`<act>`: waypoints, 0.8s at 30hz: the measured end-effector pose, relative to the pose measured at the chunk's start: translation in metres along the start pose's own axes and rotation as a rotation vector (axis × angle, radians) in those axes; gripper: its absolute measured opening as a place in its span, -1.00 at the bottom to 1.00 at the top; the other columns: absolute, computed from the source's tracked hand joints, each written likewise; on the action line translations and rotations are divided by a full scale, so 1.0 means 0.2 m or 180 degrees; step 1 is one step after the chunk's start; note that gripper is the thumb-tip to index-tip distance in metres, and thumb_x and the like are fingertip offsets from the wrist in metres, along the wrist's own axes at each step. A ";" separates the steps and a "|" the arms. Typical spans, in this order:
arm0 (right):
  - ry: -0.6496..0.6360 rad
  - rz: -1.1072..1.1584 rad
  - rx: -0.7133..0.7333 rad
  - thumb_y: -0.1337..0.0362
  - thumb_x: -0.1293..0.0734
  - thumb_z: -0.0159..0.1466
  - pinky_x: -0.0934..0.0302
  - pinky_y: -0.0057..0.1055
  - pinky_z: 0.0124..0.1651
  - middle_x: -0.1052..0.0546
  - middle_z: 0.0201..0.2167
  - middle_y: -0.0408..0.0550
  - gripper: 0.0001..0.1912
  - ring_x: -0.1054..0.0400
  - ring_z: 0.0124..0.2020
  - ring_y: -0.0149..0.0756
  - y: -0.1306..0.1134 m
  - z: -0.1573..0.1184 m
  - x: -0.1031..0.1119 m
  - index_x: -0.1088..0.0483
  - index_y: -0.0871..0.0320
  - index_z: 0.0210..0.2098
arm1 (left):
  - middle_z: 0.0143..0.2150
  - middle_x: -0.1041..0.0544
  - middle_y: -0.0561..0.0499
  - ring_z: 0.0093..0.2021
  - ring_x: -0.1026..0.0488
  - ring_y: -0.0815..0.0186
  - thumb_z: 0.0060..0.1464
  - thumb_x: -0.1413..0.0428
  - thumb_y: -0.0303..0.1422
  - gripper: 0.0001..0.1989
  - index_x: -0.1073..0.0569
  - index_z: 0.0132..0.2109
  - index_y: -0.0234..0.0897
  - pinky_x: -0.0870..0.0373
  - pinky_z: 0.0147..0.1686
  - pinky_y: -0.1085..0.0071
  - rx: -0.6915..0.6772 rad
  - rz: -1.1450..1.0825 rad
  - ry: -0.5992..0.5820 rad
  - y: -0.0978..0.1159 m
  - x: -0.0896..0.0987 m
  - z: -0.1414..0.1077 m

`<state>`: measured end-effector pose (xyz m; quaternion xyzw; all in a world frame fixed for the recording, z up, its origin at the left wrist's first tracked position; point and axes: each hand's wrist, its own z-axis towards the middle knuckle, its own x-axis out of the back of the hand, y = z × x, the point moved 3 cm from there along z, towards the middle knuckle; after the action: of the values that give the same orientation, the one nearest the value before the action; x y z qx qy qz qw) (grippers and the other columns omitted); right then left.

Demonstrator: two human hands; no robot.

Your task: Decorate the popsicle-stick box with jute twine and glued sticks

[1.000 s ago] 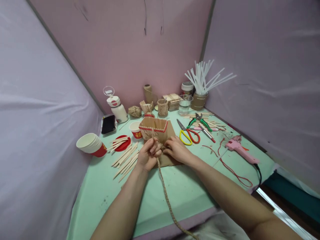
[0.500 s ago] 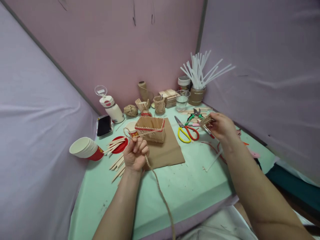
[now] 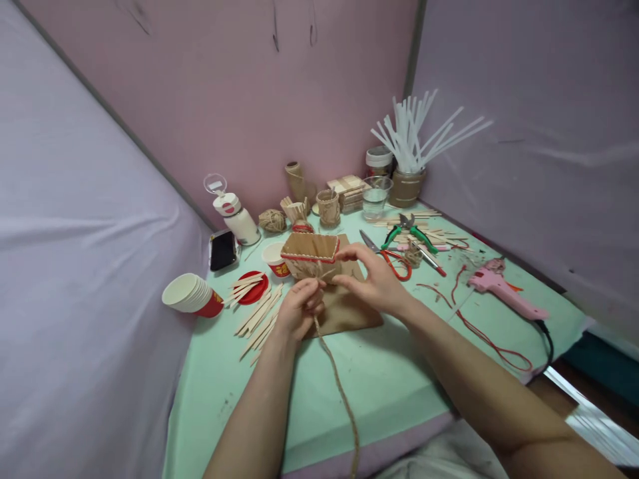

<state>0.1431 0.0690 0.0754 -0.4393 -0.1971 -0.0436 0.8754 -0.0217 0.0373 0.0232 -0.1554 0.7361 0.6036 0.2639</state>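
My left hand (image 3: pixel 300 307) pinches a length of braided twine cord (image 3: pixel 335 379) just in front of a small box (image 3: pixel 304 267). From the fist the cord hangs down over the table's front edge, and a short end sticks up by the fingertips. The box has a red and tan braided rim and stands on a brown cardboard sheet (image 3: pixel 349 318). At the box's right front corner my right hand (image 3: pixel 372 279) is open, thumb and forefinger apart. Whether its fingertips touch the box I cannot tell.
Right of the box lie scissors (image 3: pixel 399 263), green-handled pliers (image 3: pixel 408 229), a twine wad (image 3: pixel 413 255) and a pink glue gun (image 3: pixel 509 289). On the left are wooden sticks (image 3: pixel 259 316), paper cups (image 3: pixel 192 296) and a phone (image 3: pixel 222 251). A water cup (image 3: pixel 375 199) stands behind.
My right hand has moved left from the tools to the box, and the small twine wad it held now lies on the table. My left hand and the cord are closer to the box.
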 end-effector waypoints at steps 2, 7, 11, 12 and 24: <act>-0.0294 0.0047 0.0022 0.17 -0.40 0.09 -0.19 -0.26 -0.02 -0.42 -0.13 -0.01 -0.58 -0.29 -0.07 -0.21 -0.01 -0.02 -0.06 -0.30 0.10 -0.08 | -0.65 -0.09 0.18 -0.64 0.07 0.58 -0.06 -0.21 -0.34 -0.83 -0.45 -0.40 -0.39 0.15 -0.62 0.57 -0.0023 0.0274 0.0056 -0.02 -0.02 -0.01; -0.0746 0.0247 -0.0008 0.19 -0.29 0.21 -0.19 -0.32 -0.09 -0.46 -0.22 -0.02 -0.84 -0.32 -0.16 -0.27 0.02 -0.07 -0.11 -0.37 0.13 -0.27 | -0.67 -0.14 0.17 -0.64 -0.01 0.56 -0.11 -0.23 -0.26 -0.75 -0.41 -0.46 -0.38 0.14 -0.60 0.53 -0.0056 0.0882 0.0085 -0.04 -0.06 -0.01; -0.0492 0.0367 -0.0264 0.22 -0.23 0.24 -0.15 -0.42 -0.27 -0.41 -0.46 -0.10 -0.74 -0.29 -0.37 -0.36 0.05 -0.07 -0.08 -0.31 0.15 -0.56 | -0.64 -0.22 0.13 -0.65 0.02 0.55 -0.03 -0.15 -0.12 -0.66 -0.42 -0.42 -0.38 0.16 -0.62 0.51 0.0186 0.1145 -0.0101 -0.04 -0.08 -0.02; -0.0296 0.0377 -0.0392 0.20 -0.25 0.23 -0.13 -0.43 -0.31 -0.38 -0.51 -0.13 -0.72 -0.26 -0.42 -0.38 0.06 -0.07 -0.06 -0.29 0.15 -0.58 | -0.62 -0.24 0.12 -0.65 0.01 0.55 -0.02 -0.13 -0.10 -0.64 -0.44 -0.36 -0.38 0.16 -0.62 0.51 0.0297 0.1237 -0.0131 -0.04 -0.09 -0.03; 0.1873 0.2696 -0.2014 0.07 -0.42 0.00 0.18 -0.64 -0.72 -0.25 -0.66 -0.30 -0.63 0.06 -0.74 -0.65 0.38 0.05 0.26 -0.19 0.16 -0.55 | -0.55 -0.35 0.07 -0.55 -0.21 0.45 -0.07 -0.16 -0.20 -0.77 -0.52 -0.36 -0.29 -0.07 -0.58 0.55 0.0328 0.3558 0.0213 0.55 0.02 -0.24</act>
<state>0.2066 0.1275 0.0437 -0.6881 0.2678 0.1325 0.6613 -0.0954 0.0160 0.1157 0.2523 0.7430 0.6096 -0.1124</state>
